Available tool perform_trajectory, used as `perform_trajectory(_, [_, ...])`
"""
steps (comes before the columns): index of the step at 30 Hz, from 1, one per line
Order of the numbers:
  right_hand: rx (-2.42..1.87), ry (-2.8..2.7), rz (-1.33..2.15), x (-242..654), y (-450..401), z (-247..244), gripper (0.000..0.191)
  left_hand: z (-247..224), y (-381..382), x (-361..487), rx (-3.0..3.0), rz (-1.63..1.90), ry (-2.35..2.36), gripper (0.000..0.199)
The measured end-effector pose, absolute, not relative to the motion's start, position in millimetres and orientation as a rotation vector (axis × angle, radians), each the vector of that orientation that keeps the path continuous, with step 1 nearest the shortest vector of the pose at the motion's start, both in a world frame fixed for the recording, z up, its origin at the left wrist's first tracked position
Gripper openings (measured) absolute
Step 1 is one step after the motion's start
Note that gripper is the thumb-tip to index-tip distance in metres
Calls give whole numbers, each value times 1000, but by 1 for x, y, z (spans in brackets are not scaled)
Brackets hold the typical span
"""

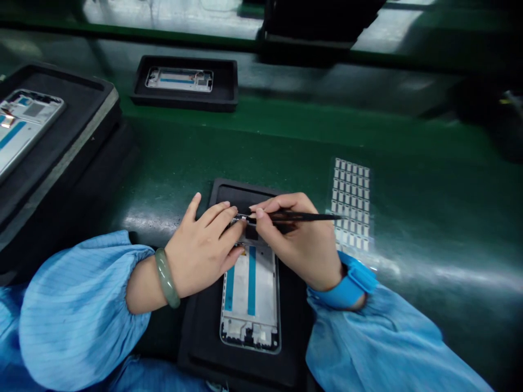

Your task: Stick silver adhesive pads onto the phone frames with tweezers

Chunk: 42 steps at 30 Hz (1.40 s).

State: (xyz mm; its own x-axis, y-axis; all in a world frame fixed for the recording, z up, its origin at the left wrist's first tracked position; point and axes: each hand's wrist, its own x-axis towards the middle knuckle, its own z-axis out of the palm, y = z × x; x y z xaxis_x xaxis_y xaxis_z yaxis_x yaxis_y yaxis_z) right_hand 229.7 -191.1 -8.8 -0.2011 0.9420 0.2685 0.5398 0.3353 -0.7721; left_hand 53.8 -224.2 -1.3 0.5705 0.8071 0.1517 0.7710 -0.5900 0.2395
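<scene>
Keep the black rectangular foam tray (pixel 241 372) flat beneath both grips, bracing the silver, blue-striped phone frame (pixel 265 283) under the open, spread left hand (pixel 200 247), easing the slim black tweezers (pixel 310 216) pinched in the right hand (pixel 312 247) past view-blocking fingers, with tiny white rectangular pieces (pixel 351 190) just beyond.

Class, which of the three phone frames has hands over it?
The front frame, in the tray under the left hand and right hand; the far-left frame and the back frame have none.
</scene>
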Motion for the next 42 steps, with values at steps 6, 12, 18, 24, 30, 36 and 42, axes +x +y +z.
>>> perform_trajectory(6, [-1329, -1844, 707, 230, -190, -8, 9, -2, -224, 54, 2649, 379, 1344, 34])
perform_trajectory(12, [-1343, -1834, 710, 227, -189, -4, 9, -2, -224, 54, 2644, 367, 1341, 34])
perform_trajectory(18, [-1324, -1935, 619, 226, -188, 1, 7, -2, -224, 54, 2653, 379, 1338, 34])
perform_trajectory(24, [-1328, -2020, 482, 224, -189, 4, 10, -2, -224, 54, 2638, 373, 1349, 34])
perform_trajectory(30, [-1337, -2011, 455, 222, -187, 3, 13, -1, -224, 54, 2646, 376, 1348, 34])
perform_trajectory(36, [-1314, -1780, 733, 231, -188, -9, 11, -3, -224, 53, 2659, 377, 1333, 38])
perform_trajectory(42, [-1310, -1853, 650, 228, -188, -9, 10, -3, -225, 53, 2659, 358, 1330, 39])
